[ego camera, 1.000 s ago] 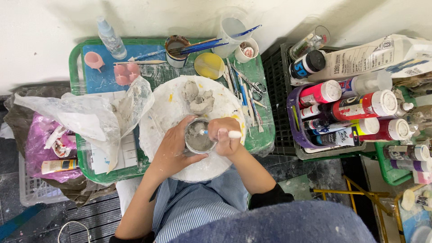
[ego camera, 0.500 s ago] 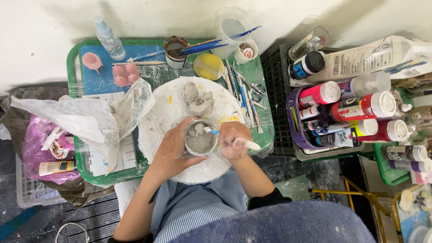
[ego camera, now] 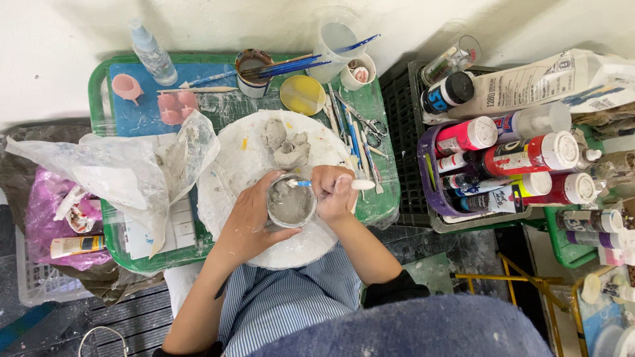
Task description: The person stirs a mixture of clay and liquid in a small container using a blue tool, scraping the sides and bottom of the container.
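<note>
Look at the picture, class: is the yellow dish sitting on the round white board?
No, the yellow dish lies on the green tray above the round white board, not on it.

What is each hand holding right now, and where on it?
Left hand cups the small clay cup by its side wall; right hand grips a small tool mid-handle.

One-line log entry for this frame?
left hand: steadies grey clay cup | right hand: holds small tool at cup rim | white round board beneath
</note>
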